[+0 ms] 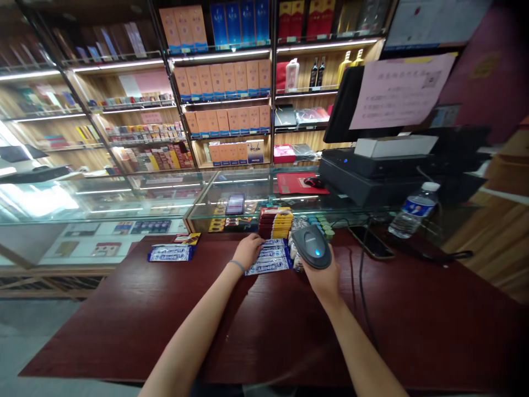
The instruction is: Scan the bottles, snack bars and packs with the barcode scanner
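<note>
My right hand (324, 275) is wrapped round a dark handheld barcode scanner (312, 246), its blue light lit, its head over blue-and-white wrapped bars (270, 259) on the dark red counter (165, 320). My left hand (248, 249) rests on the left end of those bars with its fingers curled onto them. A stack of red and yellow packets (275, 221) stands just behind the bars. Another blue-and-white bar (171, 253) lies apart to the left, with a small dark and yellow packet (188, 239) beside it.
A water bottle (413, 209) and a phone (372, 242) lie to the right, with the scanner's cable (361, 286) trailing over the counter. A black till with a screen (388, 165) stands behind. Glass display cases (124, 204) and stocked shelves (223, 82) fill the back.
</note>
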`<state>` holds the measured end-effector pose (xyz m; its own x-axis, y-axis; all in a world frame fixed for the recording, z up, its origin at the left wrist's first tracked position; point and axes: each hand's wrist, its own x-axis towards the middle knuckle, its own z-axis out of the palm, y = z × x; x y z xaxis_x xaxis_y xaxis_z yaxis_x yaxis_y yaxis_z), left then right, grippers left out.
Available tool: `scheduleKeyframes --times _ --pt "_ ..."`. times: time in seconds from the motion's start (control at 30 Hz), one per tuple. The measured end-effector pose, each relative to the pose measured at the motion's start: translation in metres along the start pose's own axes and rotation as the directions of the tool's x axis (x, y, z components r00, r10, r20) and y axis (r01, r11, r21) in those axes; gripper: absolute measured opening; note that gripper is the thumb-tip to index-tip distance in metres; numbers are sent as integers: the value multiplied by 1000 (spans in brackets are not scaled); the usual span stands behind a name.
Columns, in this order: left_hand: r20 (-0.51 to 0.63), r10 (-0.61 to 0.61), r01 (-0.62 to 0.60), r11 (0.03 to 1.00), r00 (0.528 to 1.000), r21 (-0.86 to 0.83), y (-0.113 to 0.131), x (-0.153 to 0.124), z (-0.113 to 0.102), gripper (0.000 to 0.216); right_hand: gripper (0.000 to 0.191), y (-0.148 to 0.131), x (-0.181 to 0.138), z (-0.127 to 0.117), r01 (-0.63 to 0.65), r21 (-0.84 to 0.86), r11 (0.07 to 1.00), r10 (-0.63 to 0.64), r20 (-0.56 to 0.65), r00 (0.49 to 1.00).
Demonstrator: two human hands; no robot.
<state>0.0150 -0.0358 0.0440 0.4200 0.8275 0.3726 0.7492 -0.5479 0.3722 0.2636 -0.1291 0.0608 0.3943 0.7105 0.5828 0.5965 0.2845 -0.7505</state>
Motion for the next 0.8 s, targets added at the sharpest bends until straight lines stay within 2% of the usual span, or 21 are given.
scheduleKeyframes --times 0.2,0.43,0.6,0.73,0.8 --pt "24 -40 41 999 999 -32 -6 3 6 28 51 -4 -2 -2 57 -6 998 -57 36 998" --pt "-11 3 -3 999 1000 -51 -4 3 2 32 46 -6 -4 -3 71 -8 997 -70 66 995" --pt "-126 -30 22 997 992 -68 -15 -22 -23 33 43 2 -6 3 109 -20 994 -107 79 991" --pt "-206 -80 77 997 975 -22 -40 -61 -55 32 52 6 -11 11 172 -27 985 -171 61 983" --pt "-235 -110 116 993 966 12 -56 -82 -73 31 50 4 -16 15 206 -22 978 -205 65 977"
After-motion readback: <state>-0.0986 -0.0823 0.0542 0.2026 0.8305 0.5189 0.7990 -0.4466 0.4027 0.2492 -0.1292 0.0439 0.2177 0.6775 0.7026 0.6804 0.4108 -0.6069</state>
